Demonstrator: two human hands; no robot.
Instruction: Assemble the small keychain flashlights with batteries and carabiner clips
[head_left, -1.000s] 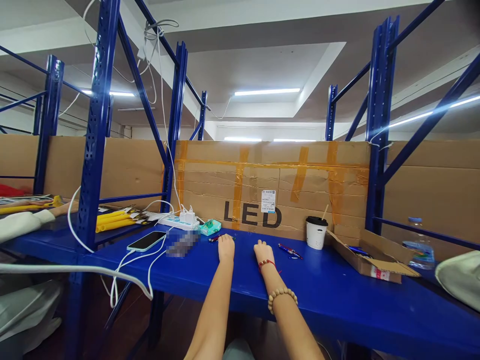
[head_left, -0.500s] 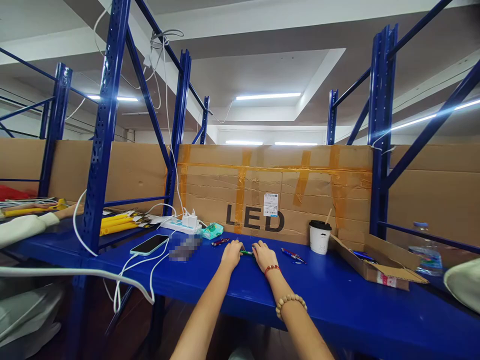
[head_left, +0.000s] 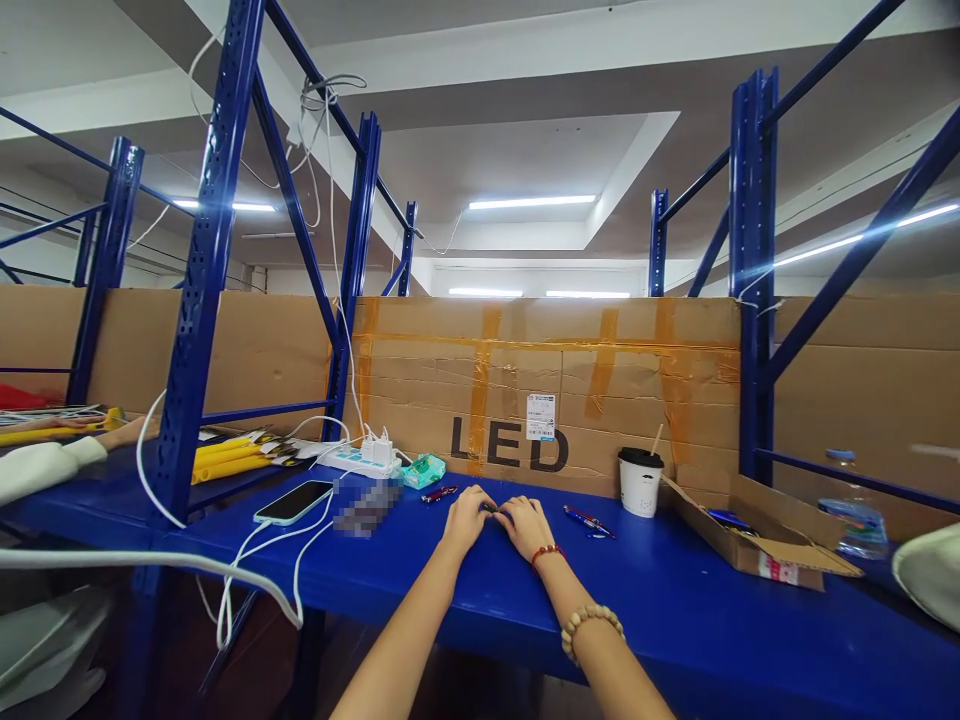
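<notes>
My left hand and my right hand meet over the blue tabletop with fingers curled in a pinch. Between their fingertips shows a short bit of a green pen; the rest of it is hidden by the fingers. A dark red pen lies just beyond my left hand. To the right of my right hand rest a red-and-blue pen and a small blue piece. Beads circle my right wrist and forearm.
A lidded paper cup with a stirrer stands at the back right, near an open cardboard box with blue items inside. Leftward are a phone on a cable, a power strip and a tissue pack. Blue posts frame the table.
My hands have drawn closer together, so less of the green pen shows between them. The view has tilted slightly.
</notes>
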